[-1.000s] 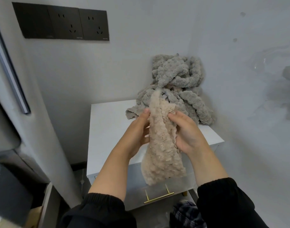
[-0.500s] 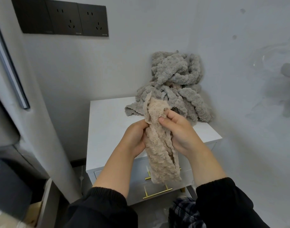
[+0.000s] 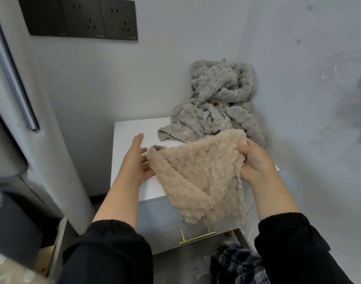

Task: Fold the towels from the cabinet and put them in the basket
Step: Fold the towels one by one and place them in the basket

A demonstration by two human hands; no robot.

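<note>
- Left hand (image 3: 137,160): raised in front of the body, palm turned inward. The index finger is straight and points up. The lower fingers hold the left corner of the towel (image 3: 198,175). The outline is slightly blurred.
- Right hand (image 3: 255,160): roughly level with the left hand and well apart from it. The fingers are curled and grip the towel's right corner.
- Left forearm (image 3: 122,193) and right forearm (image 3: 271,193): bare, reaching forward and up.
- Sleeves (image 3: 105,249): black, with gathered cuffs ending at mid-forearm.
</note>
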